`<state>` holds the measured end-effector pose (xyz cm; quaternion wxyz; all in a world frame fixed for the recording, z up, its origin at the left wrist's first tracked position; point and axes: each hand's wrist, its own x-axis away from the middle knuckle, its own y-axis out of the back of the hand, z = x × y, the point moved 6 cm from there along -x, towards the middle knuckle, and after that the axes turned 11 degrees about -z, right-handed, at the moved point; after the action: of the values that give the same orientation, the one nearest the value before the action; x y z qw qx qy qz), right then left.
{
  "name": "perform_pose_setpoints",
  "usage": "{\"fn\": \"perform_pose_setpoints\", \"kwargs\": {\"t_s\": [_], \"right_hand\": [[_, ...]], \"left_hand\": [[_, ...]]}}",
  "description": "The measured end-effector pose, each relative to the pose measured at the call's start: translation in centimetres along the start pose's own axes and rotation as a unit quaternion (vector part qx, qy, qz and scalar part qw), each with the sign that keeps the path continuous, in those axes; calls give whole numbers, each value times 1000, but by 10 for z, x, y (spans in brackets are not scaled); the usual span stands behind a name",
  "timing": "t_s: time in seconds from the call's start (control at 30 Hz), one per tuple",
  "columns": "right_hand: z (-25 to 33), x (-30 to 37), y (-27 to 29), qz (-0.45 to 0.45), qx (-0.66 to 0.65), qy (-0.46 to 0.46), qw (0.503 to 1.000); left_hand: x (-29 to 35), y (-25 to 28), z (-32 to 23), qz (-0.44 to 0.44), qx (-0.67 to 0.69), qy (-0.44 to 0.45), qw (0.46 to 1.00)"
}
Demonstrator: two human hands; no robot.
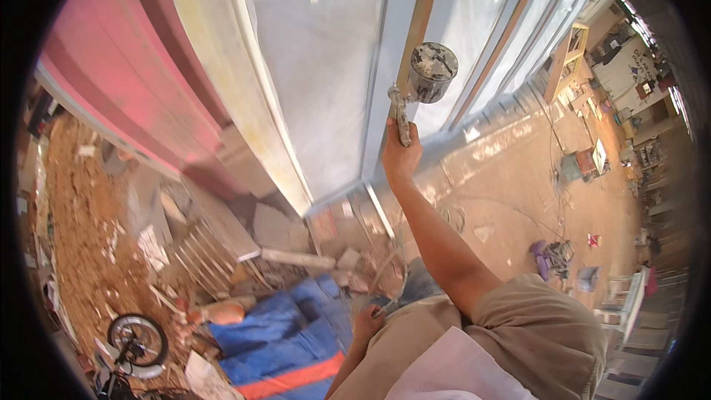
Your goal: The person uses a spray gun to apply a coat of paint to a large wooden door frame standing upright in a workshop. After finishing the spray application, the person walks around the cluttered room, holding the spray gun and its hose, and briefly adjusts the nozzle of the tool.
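Observation:
My right hand (402,154) stretches up and forward, closed round the handle of a paint spray gun (402,120). The gun's round cup (433,72), crusted with grey and dark paint, is beside the gun's body. Just beyond the gun is a tall grey-blue framed panel (376,81) with a brown strip and whitish film-like panes (315,67). Low by my body, my left hand (366,324) is closed on what looks like a thin air hose (392,300). Its fingers partly hide what they hold.
A pink corrugated sheet (126,52) stands at the left. Below lie broken boards (278,226), a blue tarp (285,337) with a red stripe and a motorcycle wheel (138,340). At the right, cables cross the floor (511,185) near a purple item (544,261).

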<state>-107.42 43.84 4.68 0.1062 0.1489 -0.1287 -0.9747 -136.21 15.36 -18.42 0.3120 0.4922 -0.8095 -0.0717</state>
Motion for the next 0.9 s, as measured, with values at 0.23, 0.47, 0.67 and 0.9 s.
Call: {"fn": "perform_pose_setpoints", "kwargs": {"t_s": [0.23,0.47,0.67,0.9], "right_hand": [[175,-70,56,-52,-92,137,985],[322,-136,106,-108,-166,216,956],[423,-172,148,-110,-173,259,944],[481,-181,162,-96,-210,292,928]], "left_hand": [[-39,30,-43,-23,-8,-121,992],[-31,83,-136,-108,27,-209,972],[-20,98,-174,-110,44,-159,980],[1,96,-198,-151,112,-207,960]]}}
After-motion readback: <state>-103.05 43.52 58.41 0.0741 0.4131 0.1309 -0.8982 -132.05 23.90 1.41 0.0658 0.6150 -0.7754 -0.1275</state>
